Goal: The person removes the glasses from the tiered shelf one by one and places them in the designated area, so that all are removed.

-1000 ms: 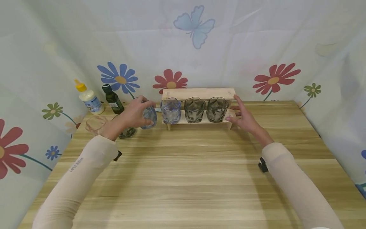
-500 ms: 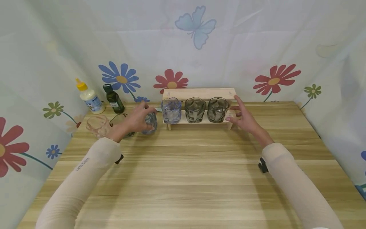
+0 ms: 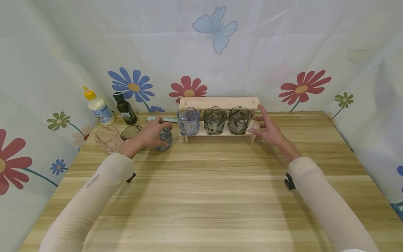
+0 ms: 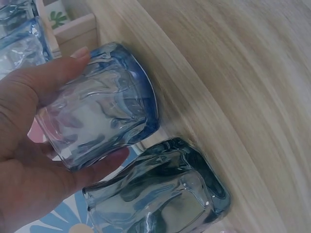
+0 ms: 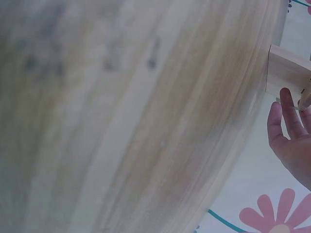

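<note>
Six glasses (image 3: 214, 121), two bottles (image 3: 126, 111), one wooden rack (image 3: 219, 103); probably one pale utensil (image 3: 169, 120), partly hidden.

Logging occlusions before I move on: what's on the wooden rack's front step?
A blue-tinted glass and two dark glasses in a row. The step directly beneath their bases is covered.

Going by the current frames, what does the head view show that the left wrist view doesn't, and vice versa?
Only the head view: the right hand at the rack's end, the yellow-capped squeeze bottle and the printed butterfly.

Only the left wrist view: most of the wall and thick base of the dark-tinted glass, largely hidden behind the left hand and wrist in the head view.

Both: the left hand holding a blue-tinted glass, part of the wooden rack, and the wood-grain tabletop.
</note>
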